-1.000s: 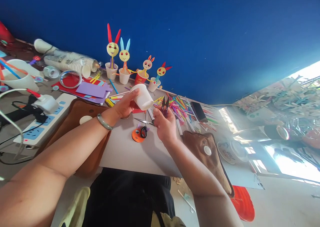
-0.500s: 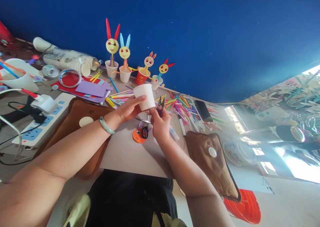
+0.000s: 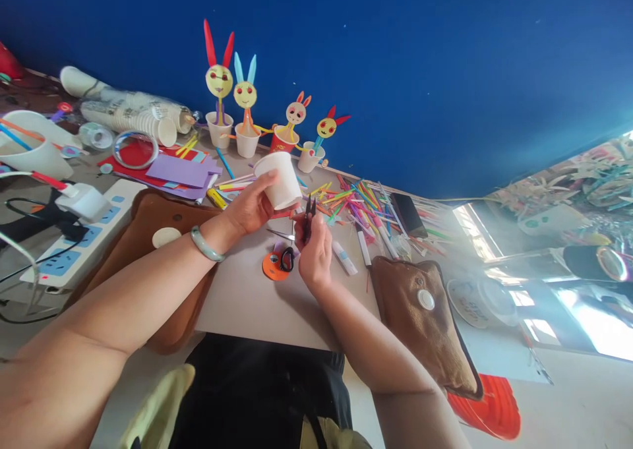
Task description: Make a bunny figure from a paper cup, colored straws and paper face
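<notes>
My left hand (image 3: 256, 205), with a pale green bangle on its wrist, is closed round the side of a white paper cup (image 3: 283, 184), held tilted above the table. Close to the cup's base, my right hand (image 3: 315, 251) grips small dark pliers (image 3: 309, 215) whose pointed jaws stick upward, slightly parted. The pliers' handles are mostly hidden in the palm. Below the hands, scissors (image 3: 287, 259) with black handles lie by an orange paper disc (image 3: 273, 268). A glue-like white tube (image 3: 345, 258) lies right of my right hand.
Several paper-cup figures with long ears (image 3: 219, 82) stand along the blue wall. Coloured sticks and pens (image 3: 368, 208) are heaped at the back right. Brown plush pouches (image 3: 410, 324) flank the work area. A power strip (image 3: 116, 202), purple paper (image 3: 178, 172) and stacked cups (image 3: 133, 120) occupy the left.
The cup in my left hand has moved slightly up and left. My right hand has turned, bringing the pliers left and more upright beside the cup's base.
</notes>
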The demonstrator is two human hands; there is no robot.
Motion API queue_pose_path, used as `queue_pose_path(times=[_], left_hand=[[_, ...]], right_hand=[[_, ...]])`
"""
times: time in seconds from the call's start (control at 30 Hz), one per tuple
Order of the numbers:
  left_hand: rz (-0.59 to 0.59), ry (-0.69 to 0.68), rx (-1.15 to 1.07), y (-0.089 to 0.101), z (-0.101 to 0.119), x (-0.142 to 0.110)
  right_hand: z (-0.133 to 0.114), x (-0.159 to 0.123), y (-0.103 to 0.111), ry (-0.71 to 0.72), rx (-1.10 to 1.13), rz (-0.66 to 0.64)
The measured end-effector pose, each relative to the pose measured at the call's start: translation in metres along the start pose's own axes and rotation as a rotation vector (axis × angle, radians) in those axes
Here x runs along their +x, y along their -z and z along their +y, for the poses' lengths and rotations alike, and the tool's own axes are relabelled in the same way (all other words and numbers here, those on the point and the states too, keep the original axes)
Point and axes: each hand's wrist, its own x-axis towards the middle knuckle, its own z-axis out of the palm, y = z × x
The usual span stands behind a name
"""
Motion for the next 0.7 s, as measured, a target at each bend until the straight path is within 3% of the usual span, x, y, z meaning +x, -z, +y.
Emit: queue_pose_path(times=[0.13,0.27,0.4,0.7], left_hand=[[0.089,-0.033,-0.045,-0.002,0.002,0.001],[0.185,0.063,-0.083,-0.008,0.004,0.000],[0.203,0.150,-0.071,-0.012,0.006,-0.001],[0.135,0.132,-0.061,-0.005,0.001,0.003]], right_hand=[[0.004,-0.011,-0.001,0.075,-0.099,-0.160],[0.009,-0.015,-0.003,0.075,-0.160,-0.275],[0.009,-0.015,-0.004,0.042,-0.188,-0.288],[0.010,-0.009,-0.005,-0.023,-0.118,-0.265]])
